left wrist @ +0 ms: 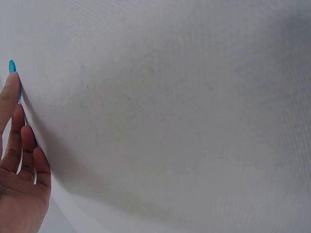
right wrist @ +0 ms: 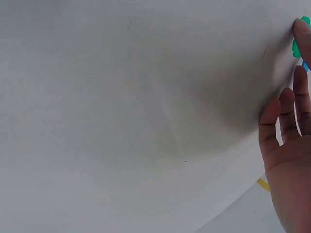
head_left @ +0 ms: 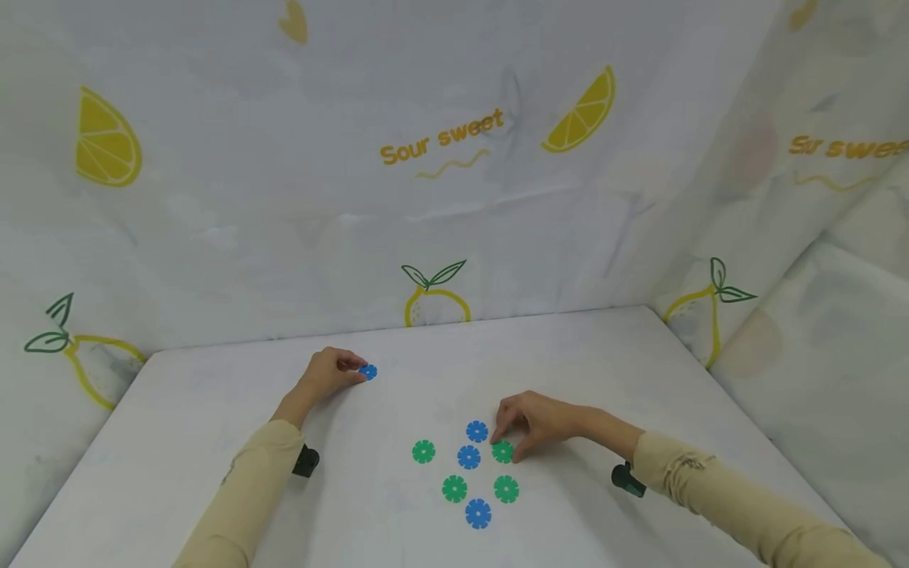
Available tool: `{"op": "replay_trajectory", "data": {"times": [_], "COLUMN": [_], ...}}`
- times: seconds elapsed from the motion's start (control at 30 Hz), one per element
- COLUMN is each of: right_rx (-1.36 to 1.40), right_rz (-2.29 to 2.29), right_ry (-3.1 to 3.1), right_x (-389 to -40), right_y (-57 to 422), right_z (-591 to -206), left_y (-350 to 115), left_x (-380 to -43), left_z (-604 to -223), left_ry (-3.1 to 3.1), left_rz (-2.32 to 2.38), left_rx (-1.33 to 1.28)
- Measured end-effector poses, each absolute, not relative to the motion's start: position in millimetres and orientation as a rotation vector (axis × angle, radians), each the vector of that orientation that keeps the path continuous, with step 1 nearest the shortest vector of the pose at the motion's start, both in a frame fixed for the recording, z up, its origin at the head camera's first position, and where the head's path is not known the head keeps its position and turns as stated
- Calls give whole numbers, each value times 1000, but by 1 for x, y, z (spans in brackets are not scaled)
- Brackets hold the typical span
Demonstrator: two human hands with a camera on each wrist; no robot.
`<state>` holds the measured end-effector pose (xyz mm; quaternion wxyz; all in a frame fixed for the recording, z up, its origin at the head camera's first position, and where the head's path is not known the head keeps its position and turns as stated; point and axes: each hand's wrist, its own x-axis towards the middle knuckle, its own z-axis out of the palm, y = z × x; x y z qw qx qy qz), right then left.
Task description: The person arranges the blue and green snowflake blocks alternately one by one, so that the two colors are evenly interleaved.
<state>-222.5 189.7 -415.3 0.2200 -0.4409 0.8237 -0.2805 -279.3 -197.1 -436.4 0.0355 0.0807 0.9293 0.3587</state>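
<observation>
One blue disc (head_left: 371, 372) pinched at tips of left hand (head_left: 331, 374), one green disc (head_left: 503, 454) edge-pinched by right hand (head_left: 536, 416)

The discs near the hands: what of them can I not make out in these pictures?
Left wrist: most of the blue disc, behind the left hand.
Right wrist: part of the green disc, behind the right hand; another blue disc, cut off by the edge.
Head: whether that hand pinches the green disc; too small.

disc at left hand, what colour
The disc at the left hand is blue, clearest in the head view.
</observation>
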Motion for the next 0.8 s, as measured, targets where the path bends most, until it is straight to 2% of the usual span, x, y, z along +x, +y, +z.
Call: {"op": "replay_trajectory", "data": {"times": [0.8], "right_rx": [-1158], "right_rz": [-956], "right_ry": [2321], "right_x": [-224], "right_y": [196], "right_z": [-424], "left_y": [-195], "left_x": [-277], "left_z": [-433], "left_ry": [2851], "left_rz": [1111], "left_rx": [192]}}
